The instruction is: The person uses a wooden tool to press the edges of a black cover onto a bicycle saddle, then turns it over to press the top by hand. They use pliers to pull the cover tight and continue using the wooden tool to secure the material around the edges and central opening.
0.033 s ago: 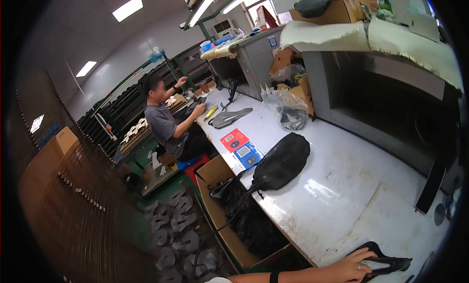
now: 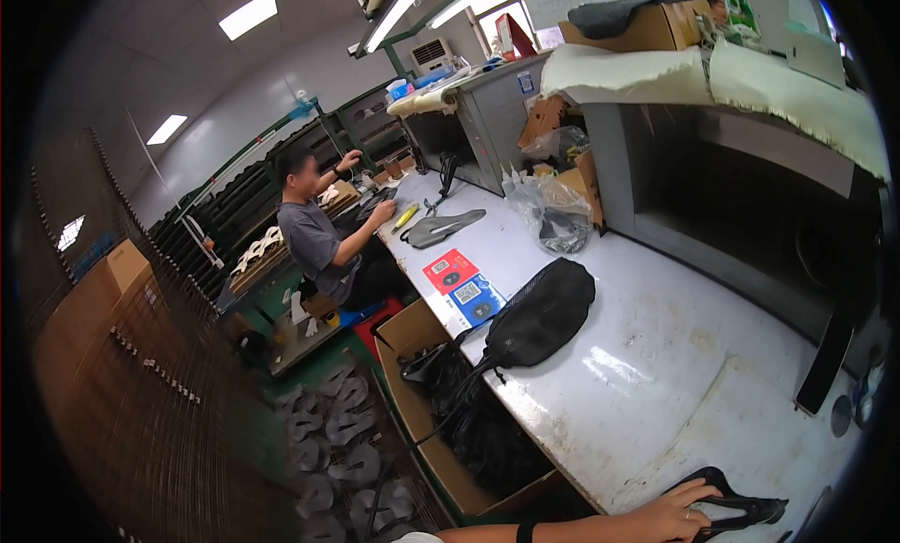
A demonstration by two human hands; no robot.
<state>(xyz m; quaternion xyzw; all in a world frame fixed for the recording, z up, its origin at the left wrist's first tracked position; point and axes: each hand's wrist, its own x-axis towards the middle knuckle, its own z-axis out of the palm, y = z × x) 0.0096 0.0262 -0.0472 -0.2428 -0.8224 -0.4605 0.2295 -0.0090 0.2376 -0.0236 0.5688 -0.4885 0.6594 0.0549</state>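
At the lower right, my left hand (image 2: 667, 515) grips the edge of a black saddle-shaped piece (image 2: 757, 511) with a long cut-out. Its fingers bend over the near side, and a ring shows on one of them. The piece lies on the white tabletop (image 2: 647, 393), its pointed end turned right. My right hand is out of view. Farther up the table rests a black pouch-like cover (image 2: 544, 313) with a strap trailing over the edge. Beyond it are red and blue printed cards (image 2: 466, 286) and a grey saddle-shaped piece (image 2: 442, 227).
A cardboard box (image 2: 398, 329) of black material stands below the table's left edge. Grey cabinets (image 2: 614, 182) line the right side, near a clear plastic bag (image 2: 553, 210). A co-worker (image 2: 314, 226) sits at the far end. Grey pieces (image 2: 352, 426) lie on a low rack.
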